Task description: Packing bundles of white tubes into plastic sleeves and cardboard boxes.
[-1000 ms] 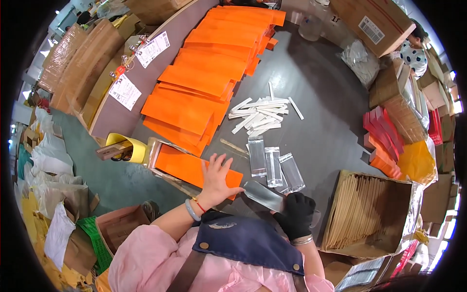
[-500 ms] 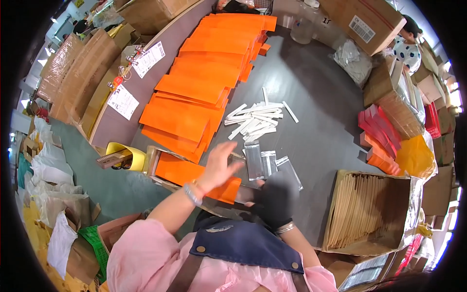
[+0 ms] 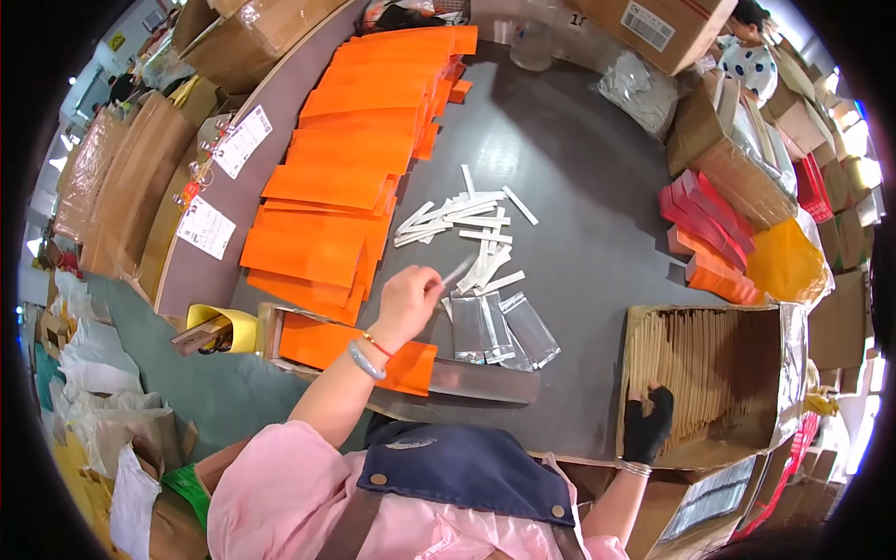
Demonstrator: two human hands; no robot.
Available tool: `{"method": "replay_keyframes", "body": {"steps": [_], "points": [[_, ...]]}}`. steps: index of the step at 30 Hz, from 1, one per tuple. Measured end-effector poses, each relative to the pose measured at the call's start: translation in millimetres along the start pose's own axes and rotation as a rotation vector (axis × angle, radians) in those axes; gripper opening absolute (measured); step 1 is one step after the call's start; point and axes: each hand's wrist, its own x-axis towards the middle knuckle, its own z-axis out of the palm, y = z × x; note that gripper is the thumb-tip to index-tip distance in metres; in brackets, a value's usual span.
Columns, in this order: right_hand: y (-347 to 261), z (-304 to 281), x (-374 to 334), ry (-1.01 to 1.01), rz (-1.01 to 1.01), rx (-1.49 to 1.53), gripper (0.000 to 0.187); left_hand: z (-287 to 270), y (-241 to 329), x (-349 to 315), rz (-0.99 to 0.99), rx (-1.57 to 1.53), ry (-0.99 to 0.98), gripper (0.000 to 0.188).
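Note:
My left hand (image 3: pixel 411 301) is closed in a pinch on a thin white strip (image 3: pixel 457 273), held slightly blurred above the table. Beyond it lies a loose pile of similar white strips (image 3: pixel 485 224). Several small clear plastic packets (image 3: pixel 529 331) overlap just right of my left hand. My right hand (image 3: pixel 647 420), in a black fingerless glove, reaches into a cardboard box (image 3: pixel 793 359). Its bent fingertips touch the near left end of a row of brown paper sheets or envelopes (image 3: pixel 700 373) standing on edge. What they grip there is too small to make out.
Overlapping orange envelopes (image 3: pixel 341 173) line the table's left side. More orange ones sit in a low tray (image 3: pixel 485 381) near me. A yellow holder (image 3: pixel 233 327) hangs at the left edge. Red packets (image 3: pixel 705 210) and a yellow envelope (image 3: pixel 789 261) lie right; a person (image 3: pixel 747 61) is beyond.
My right hand has moved from the clear packets to the box at right. My left hand has closed on a white strip. The strip pile is more spread out, and the whole view has shifted.

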Motion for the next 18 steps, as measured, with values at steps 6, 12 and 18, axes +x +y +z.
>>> {"method": "replay_keyframes", "body": {"steps": [6,12,18], "points": [[74,-18,-10,-0.012,0.311,-0.211,0.028,51,40,10,0.518,-0.056,-0.392,0.006],[86,-18,-5,-0.102,0.354,-0.234,0.026,72,54,24,0.512,0.002,-0.54,0.008],[68,-21,5,-0.09,0.349,-0.283,0.018,64,60,37,0.373,-0.139,-0.743,0.015]]}}
